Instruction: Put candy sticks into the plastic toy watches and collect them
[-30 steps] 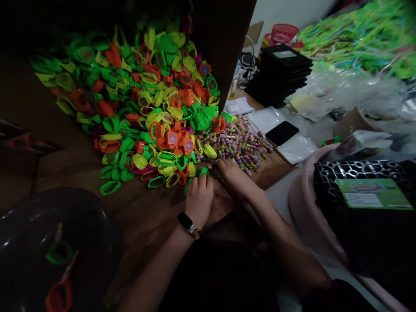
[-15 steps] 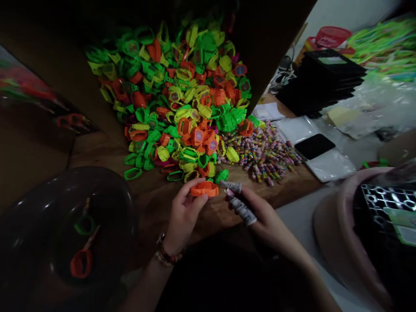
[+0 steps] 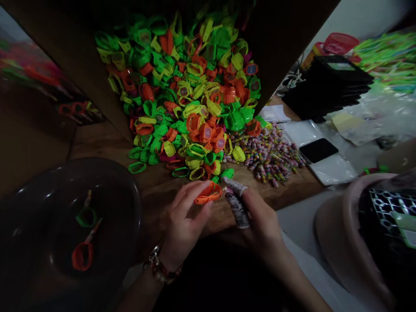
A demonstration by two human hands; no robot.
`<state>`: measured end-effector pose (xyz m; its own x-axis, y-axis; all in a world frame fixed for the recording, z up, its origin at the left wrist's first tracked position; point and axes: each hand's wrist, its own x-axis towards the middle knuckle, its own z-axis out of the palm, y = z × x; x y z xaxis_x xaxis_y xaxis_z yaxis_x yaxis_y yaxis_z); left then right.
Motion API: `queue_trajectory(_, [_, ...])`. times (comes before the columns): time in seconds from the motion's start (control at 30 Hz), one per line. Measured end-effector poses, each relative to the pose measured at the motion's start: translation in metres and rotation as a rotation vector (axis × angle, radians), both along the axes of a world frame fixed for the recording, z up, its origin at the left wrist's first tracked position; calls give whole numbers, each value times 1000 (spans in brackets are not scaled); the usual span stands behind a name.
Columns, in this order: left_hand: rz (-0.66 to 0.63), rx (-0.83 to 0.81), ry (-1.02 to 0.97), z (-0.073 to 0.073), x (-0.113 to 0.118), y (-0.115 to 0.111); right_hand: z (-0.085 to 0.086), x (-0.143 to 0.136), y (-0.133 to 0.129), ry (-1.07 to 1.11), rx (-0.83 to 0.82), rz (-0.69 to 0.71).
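Note:
An orange toy watch (image 3: 209, 198) is pinched between the thumb and fingers of my left hand (image 3: 186, 216), its loop tilted up. Just right of it, my right hand (image 3: 260, 214) is closed, with the thumb and a finger wrapped in white printed material. A small pinkish wrapped candy (image 3: 229, 190) shows partly between those wrapped tips, mostly hidden, and it is close to the watch. In front of both hands rises a heap of green, yellow and orange toy watches (image 3: 198, 108). Beside the heap lies a pile of small wrapped candies (image 3: 273, 156).
At left stands a dark basin (image 3: 136, 208) holding a green and an orange watch, each with a candy attached. A phone (image 3: 318, 150) lies on white packaging at right. Further right are a stack of black trays (image 3: 338, 82) and a pinkish tub (image 3: 338, 216). Cardboard walls (image 3: 286, 43) flank the heap.
The orange watch has been tilted so its opening shows more, and my left fingers have spread over it. My right hand has turned slightly. The view has shifted a little.

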<state>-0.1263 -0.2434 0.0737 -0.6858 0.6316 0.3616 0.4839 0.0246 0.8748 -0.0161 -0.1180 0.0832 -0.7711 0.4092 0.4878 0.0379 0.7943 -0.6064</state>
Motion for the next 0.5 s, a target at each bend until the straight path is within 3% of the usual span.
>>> queue_trajectory(0.13, [1, -7, -27, 1, 0, -3, 1, -3, -10, -62, 227, -82])
queue_trajectory(0.37, [34, -57, -220, 0, 9, -8, 8, -6, -9, -180, 544, -60])
queue_trajectory(0.5, [105, -146, -154, -4, 15, -16, 1, -10, -11, -120, 545, 56])
